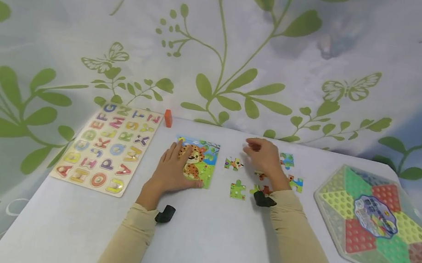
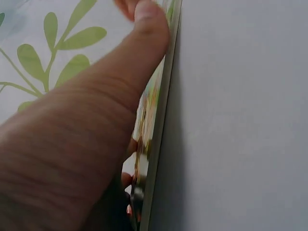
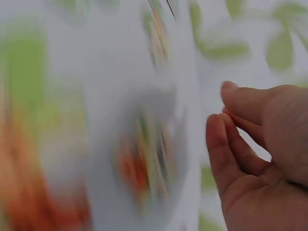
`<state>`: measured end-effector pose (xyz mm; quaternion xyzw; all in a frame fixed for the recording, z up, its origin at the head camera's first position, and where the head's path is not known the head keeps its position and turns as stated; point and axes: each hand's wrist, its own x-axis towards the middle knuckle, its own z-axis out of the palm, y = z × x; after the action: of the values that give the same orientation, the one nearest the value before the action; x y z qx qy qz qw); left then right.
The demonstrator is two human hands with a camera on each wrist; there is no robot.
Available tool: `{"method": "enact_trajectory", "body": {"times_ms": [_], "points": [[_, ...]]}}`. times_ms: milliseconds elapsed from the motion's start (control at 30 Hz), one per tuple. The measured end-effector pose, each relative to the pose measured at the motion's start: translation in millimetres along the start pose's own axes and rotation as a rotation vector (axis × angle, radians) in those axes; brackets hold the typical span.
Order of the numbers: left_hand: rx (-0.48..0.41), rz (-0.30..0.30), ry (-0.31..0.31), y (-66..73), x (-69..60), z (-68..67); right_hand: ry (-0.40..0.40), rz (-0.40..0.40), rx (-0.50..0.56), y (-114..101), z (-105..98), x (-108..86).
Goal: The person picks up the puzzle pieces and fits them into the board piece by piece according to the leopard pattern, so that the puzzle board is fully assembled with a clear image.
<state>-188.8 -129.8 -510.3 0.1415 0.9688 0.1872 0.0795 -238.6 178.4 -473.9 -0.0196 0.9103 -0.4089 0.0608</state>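
My left hand [image 1: 174, 169] rests with spread fingers on a square jigsaw puzzle [image 1: 206, 170] picturing a spotted leopard cub on green. In the left wrist view, the thumb [image 2: 151, 29] lies over the edge of its board [image 2: 161, 106]. Above loose jigsaw pieces, my right hand [image 1: 265, 158] hovers with bent fingers. No piece shows between its thumb and fingertips [image 3: 217, 127] in the right wrist view. Left of that hand lies a spotted piece [image 1: 230, 163], with a green piece [image 1: 238, 191] nearer me. Other pieces [image 1: 286, 160] are partly covered by the hand and forearm.
A wooden alphabet board [image 1: 107, 149] lies on the left of the white table [image 1: 209, 243]. An orange block [image 1: 168, 118] stands near the back edge. On the right is a hexagonal star-patterned board game [image 1: 376, 219]. Leaf-patterned cloth [image 1: 224, 50] hangs behind.
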Motion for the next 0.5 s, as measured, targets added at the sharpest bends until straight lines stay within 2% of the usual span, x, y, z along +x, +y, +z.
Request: {"method": "enact_trajectory", "body": {"times_ms": [133, 233, 367, 500], "points": [[-0.014, 0.013, -0.042, 0.7, -0.4, -4.8, -0.016, 0.081, -0.048, 31.3, -47.1, -13.4], [-0.011, 0.008, -0.055, 1.4, -1.6, -7.6, -0.053, 0.119, -0.113, 47.1, -72.2, -21.6], [-0.003, 0.002, -0.054, 2.6, -0.8, -8.2, -0.12, 0.122, -0.237, 57.1, -91.4, -26.8], [0.018, -0.001, -0.058, 4.8, 0.6, -9.1, -0.161, 0.105, -0.326, 61.2, -96.4, -27.7]]}}
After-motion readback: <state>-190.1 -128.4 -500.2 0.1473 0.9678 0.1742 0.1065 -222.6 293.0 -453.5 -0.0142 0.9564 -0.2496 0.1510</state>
